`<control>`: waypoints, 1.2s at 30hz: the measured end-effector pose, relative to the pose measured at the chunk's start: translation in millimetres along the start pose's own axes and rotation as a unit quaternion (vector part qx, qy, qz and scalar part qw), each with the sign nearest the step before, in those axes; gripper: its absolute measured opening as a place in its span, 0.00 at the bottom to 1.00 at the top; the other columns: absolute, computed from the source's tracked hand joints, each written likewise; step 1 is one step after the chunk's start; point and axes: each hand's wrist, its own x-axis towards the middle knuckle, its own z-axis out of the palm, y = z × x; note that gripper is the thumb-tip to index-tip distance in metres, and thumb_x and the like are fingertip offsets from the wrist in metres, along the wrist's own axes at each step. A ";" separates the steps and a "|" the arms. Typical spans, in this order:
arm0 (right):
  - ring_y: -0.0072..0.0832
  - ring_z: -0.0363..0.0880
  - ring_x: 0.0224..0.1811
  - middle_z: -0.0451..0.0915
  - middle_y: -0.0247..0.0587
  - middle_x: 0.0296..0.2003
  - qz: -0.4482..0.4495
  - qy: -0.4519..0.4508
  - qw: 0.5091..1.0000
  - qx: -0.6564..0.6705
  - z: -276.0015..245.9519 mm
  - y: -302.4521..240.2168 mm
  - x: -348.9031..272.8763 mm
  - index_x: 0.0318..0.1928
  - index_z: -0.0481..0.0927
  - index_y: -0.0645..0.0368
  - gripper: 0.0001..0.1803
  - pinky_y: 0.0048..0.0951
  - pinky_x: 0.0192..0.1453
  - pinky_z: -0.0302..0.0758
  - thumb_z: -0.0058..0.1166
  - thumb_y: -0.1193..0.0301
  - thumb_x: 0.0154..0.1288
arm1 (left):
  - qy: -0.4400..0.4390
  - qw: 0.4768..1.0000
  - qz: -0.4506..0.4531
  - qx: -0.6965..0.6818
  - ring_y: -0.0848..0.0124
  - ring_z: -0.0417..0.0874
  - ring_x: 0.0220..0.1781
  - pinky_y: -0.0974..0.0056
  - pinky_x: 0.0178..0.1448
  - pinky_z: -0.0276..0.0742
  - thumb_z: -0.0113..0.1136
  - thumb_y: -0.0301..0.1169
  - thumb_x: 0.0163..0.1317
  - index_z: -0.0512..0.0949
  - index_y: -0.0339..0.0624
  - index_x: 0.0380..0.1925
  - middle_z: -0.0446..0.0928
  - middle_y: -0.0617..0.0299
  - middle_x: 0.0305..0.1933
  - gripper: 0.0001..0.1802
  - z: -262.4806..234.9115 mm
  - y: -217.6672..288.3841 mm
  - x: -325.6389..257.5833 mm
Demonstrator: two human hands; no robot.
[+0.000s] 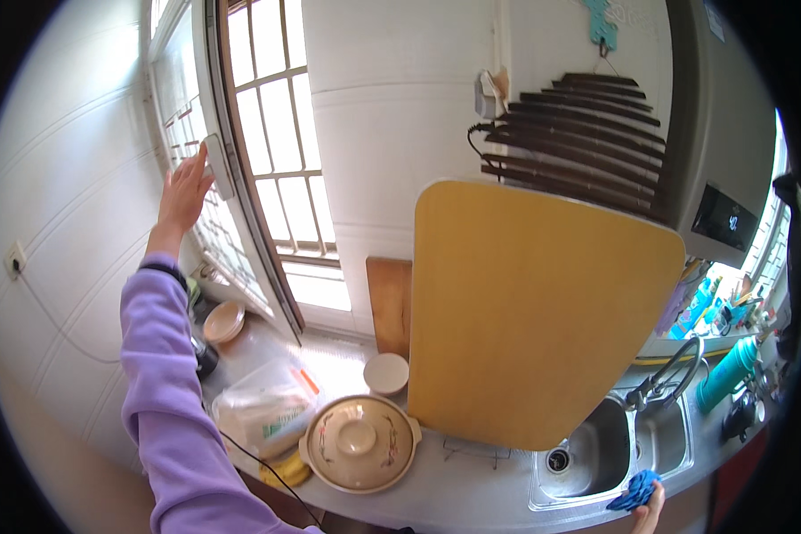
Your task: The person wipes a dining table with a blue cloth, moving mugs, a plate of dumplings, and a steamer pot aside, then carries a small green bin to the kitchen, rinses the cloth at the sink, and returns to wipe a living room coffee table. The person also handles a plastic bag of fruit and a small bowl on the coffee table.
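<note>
At the upper left my left hand (186, 191) reaches up with its fingers stretched out, fingertips at the pale handle (216, 166) of a window sash (251, 245). The sash stands swung inward from the barred window opening (280, 116). My left arm wears a purple sleeve. Low on the right, my right hand (651, 509) grips a bunched blue cloth (634, 492) in front of the double steel sink (587, 449). Only part of that hand shows above the lower edge.
A large yellow board (543, 311) leans upright on the counter. A lidded pot (360, 445), bananas (289, 470), a plastic bag (267, 409) and bowls (386, 374) stand left of it. A faucet (663, 387) and teal bottle (727, 374) are right.
</note>
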 end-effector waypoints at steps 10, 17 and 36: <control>0.41 0.79 0.35 0.79 0.43 0.35 -0.020 0.080 0.996 -0.031 4.4 58.5 -51.1 0.42 0.76 0.58 0.22 0.43 0.43 0.77 0.45 0.55 0.55 | 0.089 0.982 0.134 -0.095 0.56 0.70 0.59 0.54 0.65 0.60 0.44 0.45 0.67 0.55 0.50 0.66 0.71 0.52 0.55 0.30 62.9 23.0 63.4; 0.42 0.79 0.34 0.79 0.45 0.33 -0.036 0.121 0.991 -0.052 -12.4 66.3 -99.1 0.41 0.76 0.59 0.22 0.45 0.42 0.77 0.43 0.56 0.55 | 0.038 0.972 0.092 -0.211 0.58 0.73 0.54 0.48 0.61 0.63 0.48 0.49 0.64 0.73 0.43 0.48 0.74 0.54 0.47 0.22 105.3 58.0 108.7; 0.43 0.79 0.33 0.79 0.46 0.32 -0.010 0.129 0.991 -0.041 65.1 41.3 -173.4 0.39 0.76 0.60 0.21 0.47 0.41 0.77 0.42 0.57 0.55 | 0.096 0.979 0.083 -0.161 0.64 0.75 0.50 0.56 0.55 0.67 0.45 0.50 0.65 0.71 0.44 0.44 0.76 0.61 0.45 0.22 174.7 86.6 164.0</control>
